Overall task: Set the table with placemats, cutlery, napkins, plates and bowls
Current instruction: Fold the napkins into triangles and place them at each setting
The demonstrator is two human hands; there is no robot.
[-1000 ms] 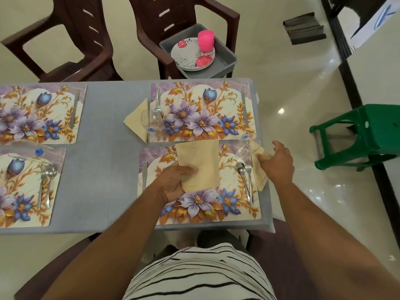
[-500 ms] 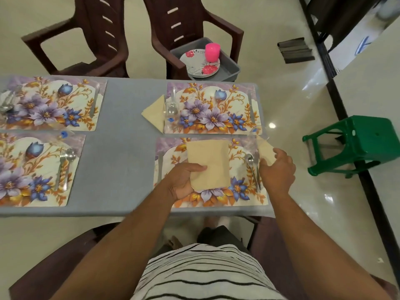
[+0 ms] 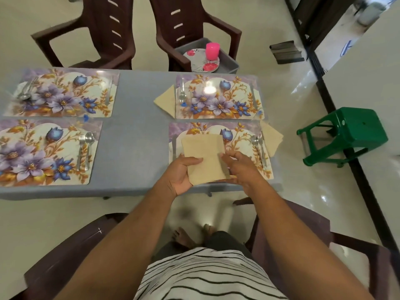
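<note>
Holding a beige napkin [image 3: 203, 158] over the near right placemat [image 3: 238, 135], the left hand [image 3: 180, 175] grips its lower left edge while the right hand [image 3: 239, 167] pinches its right edge. Napkin step; next likely folding, then placing it beside a setting.

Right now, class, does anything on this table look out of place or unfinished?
Two placemats on the left have no napkin, unlike the two right-hand settings. The plate and pink cup sit in a grey tray on a chair, not on the table.
</note>
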